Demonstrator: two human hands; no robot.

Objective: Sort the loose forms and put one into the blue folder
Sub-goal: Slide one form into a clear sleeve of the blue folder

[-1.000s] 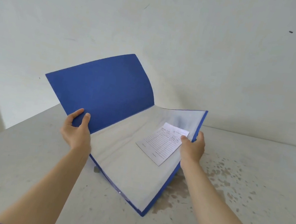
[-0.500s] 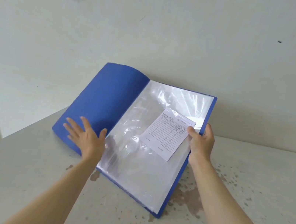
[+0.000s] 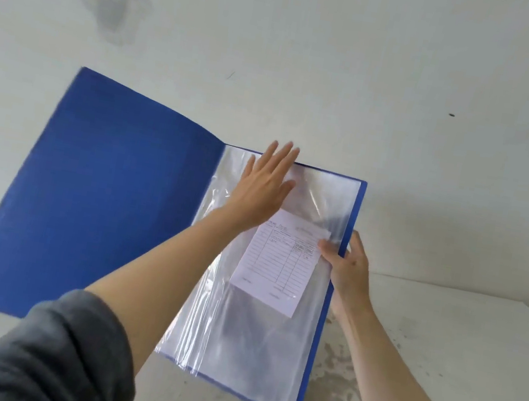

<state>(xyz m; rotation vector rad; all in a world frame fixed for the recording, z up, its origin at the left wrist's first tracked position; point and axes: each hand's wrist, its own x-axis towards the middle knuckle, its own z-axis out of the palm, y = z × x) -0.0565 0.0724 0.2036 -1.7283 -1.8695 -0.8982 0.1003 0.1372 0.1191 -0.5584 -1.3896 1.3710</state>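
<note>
The blue folder is open and tilted up off the table, its cover swung out to the left. Clear plastic sleeves fill its right half. A small white printed form lies on top of the sleeves. My right hand grips the folder's right edge and pins the form's upper right corner with the thumb. My left hand lies flat, fingers spread, on the upper part of the sleeves just above the form.
A stained white table stretches under and to the right of the folder. A white wall with a grey smudge stands close behind it. A pale post rises at the far left edge.
My left hand has left the blue cover and moved up and right onto the plastic sleeves. The folder has opened wider and stands steeper. My right hand keeps its grip.
</note>
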